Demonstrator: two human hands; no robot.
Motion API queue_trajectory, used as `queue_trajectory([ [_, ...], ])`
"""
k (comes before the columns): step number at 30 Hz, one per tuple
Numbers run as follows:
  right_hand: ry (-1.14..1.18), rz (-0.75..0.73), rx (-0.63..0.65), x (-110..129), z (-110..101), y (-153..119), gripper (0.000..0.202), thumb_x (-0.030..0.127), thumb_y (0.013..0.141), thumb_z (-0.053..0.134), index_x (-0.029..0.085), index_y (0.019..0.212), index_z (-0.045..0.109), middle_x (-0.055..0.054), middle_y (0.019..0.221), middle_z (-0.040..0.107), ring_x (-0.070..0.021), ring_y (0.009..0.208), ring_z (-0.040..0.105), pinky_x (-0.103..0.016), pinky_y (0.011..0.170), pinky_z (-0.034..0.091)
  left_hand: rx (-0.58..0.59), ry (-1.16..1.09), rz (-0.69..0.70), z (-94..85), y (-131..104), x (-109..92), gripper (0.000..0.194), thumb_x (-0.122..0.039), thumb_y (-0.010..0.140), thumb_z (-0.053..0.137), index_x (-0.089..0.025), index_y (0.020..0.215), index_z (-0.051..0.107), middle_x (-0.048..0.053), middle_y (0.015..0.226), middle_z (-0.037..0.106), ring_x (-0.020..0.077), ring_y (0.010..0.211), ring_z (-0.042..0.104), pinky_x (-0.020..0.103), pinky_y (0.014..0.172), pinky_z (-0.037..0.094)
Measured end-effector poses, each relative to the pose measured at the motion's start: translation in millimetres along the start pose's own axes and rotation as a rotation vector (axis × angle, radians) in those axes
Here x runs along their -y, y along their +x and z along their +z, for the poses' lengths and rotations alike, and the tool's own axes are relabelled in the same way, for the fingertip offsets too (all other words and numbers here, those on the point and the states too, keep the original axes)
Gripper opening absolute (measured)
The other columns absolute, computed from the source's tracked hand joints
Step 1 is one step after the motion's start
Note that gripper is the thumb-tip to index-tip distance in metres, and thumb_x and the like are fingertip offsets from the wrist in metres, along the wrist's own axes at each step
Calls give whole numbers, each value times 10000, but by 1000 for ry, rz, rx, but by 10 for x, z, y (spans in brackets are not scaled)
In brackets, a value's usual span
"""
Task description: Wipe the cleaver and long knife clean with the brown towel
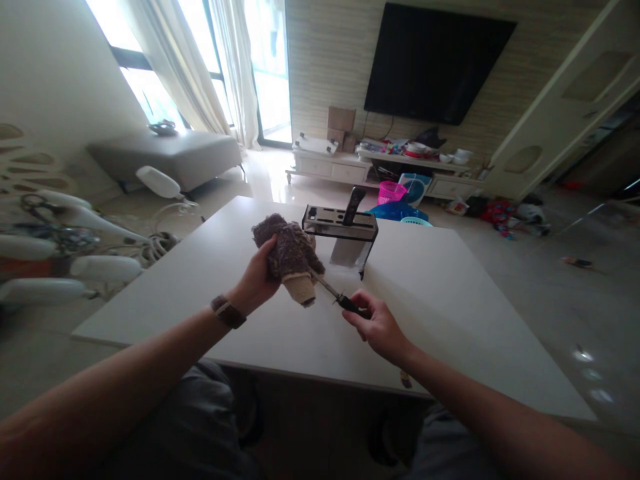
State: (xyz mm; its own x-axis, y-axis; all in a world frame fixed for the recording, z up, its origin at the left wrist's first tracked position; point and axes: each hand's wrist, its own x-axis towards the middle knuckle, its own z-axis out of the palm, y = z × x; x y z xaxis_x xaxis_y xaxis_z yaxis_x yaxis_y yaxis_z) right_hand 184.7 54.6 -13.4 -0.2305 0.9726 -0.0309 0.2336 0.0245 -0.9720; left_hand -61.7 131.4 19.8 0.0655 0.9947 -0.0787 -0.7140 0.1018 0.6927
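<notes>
Wiping a knife [327, 289]: left hand [256, 280] grips the cloth [290, 257] around the blade; right fingers [361, 313] pinch the handle; knife block [343, 230] at twelve o'clock holds one knife.

- Your left hand [255, 280], near the middle of the frame, grips a brown fuzzy cloth [290, 257] bunched around the blade of a knife [340, 300].
- Your right hand [380, 327] pinches the knife's black handle, just right of the cloth.
- Behind the cloth, a knife holder [340, 230] stands on the white table [450, 300], with one black handle in it.
- A dark television [435, 60] hangs on the wall at upper right.
</notes>
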Motion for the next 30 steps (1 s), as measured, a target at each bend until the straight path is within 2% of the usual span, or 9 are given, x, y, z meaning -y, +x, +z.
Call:
queue_trajectory([
  [4,36,25,-4,20,30,14,258,426,833,719,213,856,574,56,661,521,-79,470,427,-215,423,340,45,48,-154,40,-116,196,370,-339,997,606,-102,1268,694,156,1240,761,277,1121,730,432,1060,558],
  [7,84,26,-12,32,49,40,295,452,806,742,200,867,601,47,693,558,-69,442,422,-213,383,325,104,100,-273,70,-239,402,333,-328,958,675,-101,1198,719,162,1135,790,276,985,763,403,944,605],
  [9,140,45,-21,31,55,57,326,457,768,770,190,854,603,39,733,580,-54,419,416,-212,357,305,104,124,-264,85,-319,535,265,-279,910,746,-114,1118,736,130,1017,806,236,862,764,346,856,615],
  [12,234,109,-11,16,55,67,369,458,722,804,187,830,578,53,703,576,-45,384,412,-206,343,289,153,138,-281,97,-407,665,274,-274,860,814,-115,1073,747,132,1028,804,225,861,759,312,821,604],
  [17,289,171,33,-39,54,57,418,504,700,819,181,826,586,46,672,614,-58,358,456,-206,339,308,172,185,-312,105,-459,700,360,-303,757,906,-104,1019,761,144,1051,800,226,856,750,317,804,597],
  [20,290,190,75,-62,39,59,439,541,703,816,178,830,605,44,599,607,-82,358,490,-207,342,318,135,221,-278,110,-453,680,384,-312,721,925,-110,1005,766,125,1010,802,216,831,739,323,811,587],
  [24,254,167,128,-46,-6,73,472,606,746,770,165,843,635,31,532,590,-105,378,518,-203,341,282,143,270,-218,116,-434,633,406,-326,706,929,-109,1012,774,124,1025,801,218,861,731,331,852,570],
  [26,228,142,157,-25,-22,74,495,642,781,727,159,861,651,19,545,604,-102,383,508,-208,345,270,140,274,-196,116,-427,619,408,-330,707,928,-111,1017,777,121,1027,801,218,867,729,330,855,567],
  [30,171,101,174,-8,-12,51,494,657,828,681,165,814,645,45,523,541,-80,369,426,-216,355,280,117,267,-201,107,-418,644,394,-339,698,929,-106,982,786,118,994,803,210,847,727,313,822,576],
])
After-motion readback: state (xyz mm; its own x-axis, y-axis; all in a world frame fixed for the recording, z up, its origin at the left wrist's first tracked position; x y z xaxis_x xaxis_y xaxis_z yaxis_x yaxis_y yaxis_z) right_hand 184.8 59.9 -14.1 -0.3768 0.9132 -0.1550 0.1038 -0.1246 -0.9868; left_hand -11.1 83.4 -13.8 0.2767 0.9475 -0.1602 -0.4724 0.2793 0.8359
